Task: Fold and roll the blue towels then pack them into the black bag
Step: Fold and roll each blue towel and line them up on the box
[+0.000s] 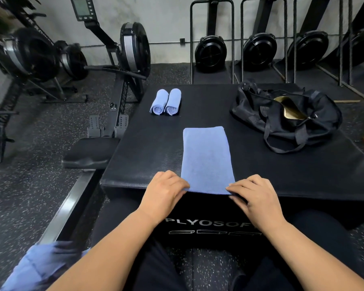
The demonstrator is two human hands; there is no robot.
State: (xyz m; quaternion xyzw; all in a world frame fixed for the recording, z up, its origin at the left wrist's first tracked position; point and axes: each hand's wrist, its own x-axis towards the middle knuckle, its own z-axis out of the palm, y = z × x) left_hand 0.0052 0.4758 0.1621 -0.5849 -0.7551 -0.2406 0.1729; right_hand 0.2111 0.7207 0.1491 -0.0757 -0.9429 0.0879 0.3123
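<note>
The folded towel (207,158) lies lengthwise on the worktop (147,148), its near corners pinched in the grip of our left hand (166,191) and right hand (255,197), likely so the roll starts even. Two rolled towels (165,101) sit farther off, apart from the open black bag (324,116).

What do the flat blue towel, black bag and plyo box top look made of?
Flat blue towel: soft matte cloth, likely microfibre; fine nap shows.
Black bag: thin slack fabric, probably nylon; it slumps and creases.
Plyo box top: vinyl-like cover; grained, faint sheen.
</note>
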